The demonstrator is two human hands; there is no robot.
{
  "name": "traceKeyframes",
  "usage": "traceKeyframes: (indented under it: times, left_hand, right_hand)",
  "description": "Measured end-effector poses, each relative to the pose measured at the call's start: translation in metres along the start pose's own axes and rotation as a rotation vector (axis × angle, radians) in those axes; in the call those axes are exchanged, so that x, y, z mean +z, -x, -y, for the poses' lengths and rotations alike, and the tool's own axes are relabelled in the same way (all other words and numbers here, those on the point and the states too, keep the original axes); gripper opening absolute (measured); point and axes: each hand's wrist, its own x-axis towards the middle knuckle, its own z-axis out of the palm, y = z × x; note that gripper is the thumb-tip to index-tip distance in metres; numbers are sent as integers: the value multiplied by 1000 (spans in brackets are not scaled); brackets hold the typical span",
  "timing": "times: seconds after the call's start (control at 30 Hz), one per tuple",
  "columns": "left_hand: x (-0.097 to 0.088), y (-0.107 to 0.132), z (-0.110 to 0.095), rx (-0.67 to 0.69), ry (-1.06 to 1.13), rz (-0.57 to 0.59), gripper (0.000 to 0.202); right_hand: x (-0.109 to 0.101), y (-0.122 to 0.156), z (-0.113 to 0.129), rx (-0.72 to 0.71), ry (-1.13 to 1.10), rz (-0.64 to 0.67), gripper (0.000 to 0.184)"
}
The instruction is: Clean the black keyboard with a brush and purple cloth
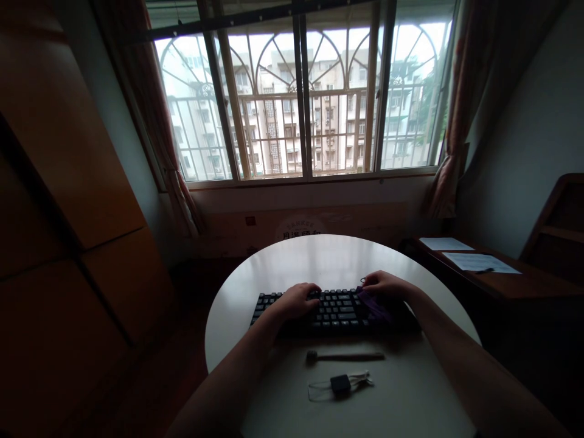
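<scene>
A black keyboard [340, 310] lies across the round white table. My left hand [298, 299] rests over its left-middle part with fingers curled down on it and the thumb set apart from the index finger. My right hand [383, 286] is closed on a purple cloth [376, 307] at the keyboard's right part. The cloth drapes over the keys there, and its far end is hidden under the hand. Nearer to me lies a thin brush [347, 356] with dark bristles at its left end. Below it sits a wire keycap puller [340, 384] with a black block in its middle.
The round table [232, 316] stands before a barred window [301, 109]. To the right, a low brown table [511, 286] bears white paper sheets [479, 263] and a dark pen [484, 271]. A wooden cabinet [68, 152] rises on the left, and curtains [449, 152] hang beside the window.
</scene>
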Motion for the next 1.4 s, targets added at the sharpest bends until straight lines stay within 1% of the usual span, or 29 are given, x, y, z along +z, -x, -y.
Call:
traceKeyframes:
  times: [0.23,0.37,0.53,0.6,0.83,1.07,1.23,1.4]
  left_hand:
    - [0,0,0,-1,-4,2,40]
    - [1,-1,1,-8,-5,10,41]
    - [1,-1,0,-21,8,7,42]
    - [0,0,0,-15,8,10,41]
    - [-1,0,-1,-19,1,17,42]
    - [-3,2,-4,-36,5,24,43]
    - [-1,0,-1,-7,-2,12,41]
    - [1,-1,1,-2,-9,5,42]
  right_hand:
    - [-3,6,4,-15,-107,84,43]
    - [-2,4,3,15,-76,46,39]
    - [2,-6,-2,40,61,-59,37]
    - [2,-8,-3,42,96,-80,37]
    - [1,-10,-11,31,39,-83,37]
    - [-1,-7,-10,45,23,-72,39]
    - [-1,-2,-5,-31,-24,-7,44]
    - [-4,4,-2,-61,-18,-11,41]
